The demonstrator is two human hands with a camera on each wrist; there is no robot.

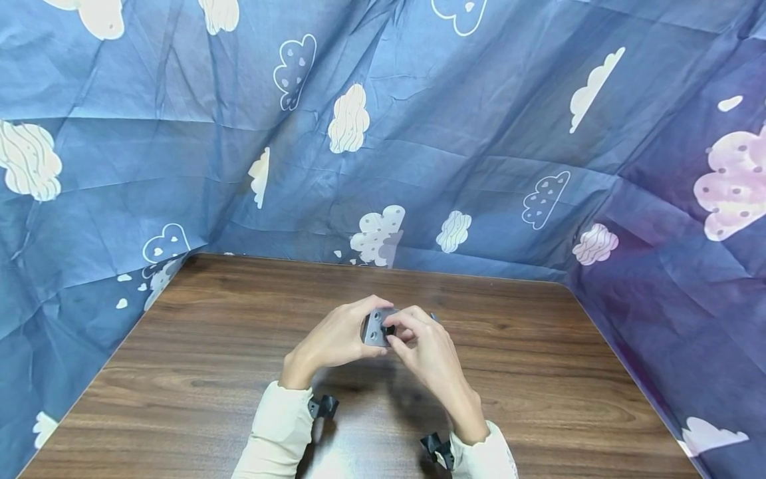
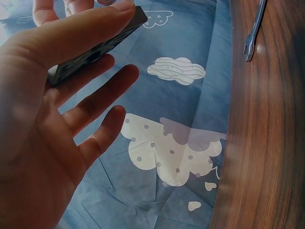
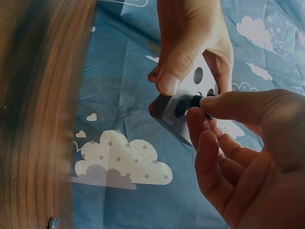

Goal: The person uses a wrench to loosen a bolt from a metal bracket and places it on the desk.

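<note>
The fingers of the left hand (image 1: pixel 335 337) clamped a grey block (image 1: pixel 376 326) with round holes, above the wood-grain surface (image 1: pixel 197 372) before blue cloud-print cloth (image 1: pixel 431 166), while those of the right hand (image 1: pixel 427 339) pinched a small black piece (image 3: pixel 196 101) at its face — mostly hidden — and a wrench-like tool (image 2: pixel 256 31) lay beyond, cut off in the left wrist view.

block (image 3: pixel 187 91): smooth metal | wrench (image 2: pixel 256 31): shiny metal | tabletop (image 1: pixel 209 386): glossy wood grain | backdrop (image 1: pixel 419 133): creased cloth

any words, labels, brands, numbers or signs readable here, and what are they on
None: no readable text in any view.
The grey block shows holes, no lettering.
The blue cloth has cloud and heart prints, no lettering.
The wrench-like tool is too small to tell.
</note>
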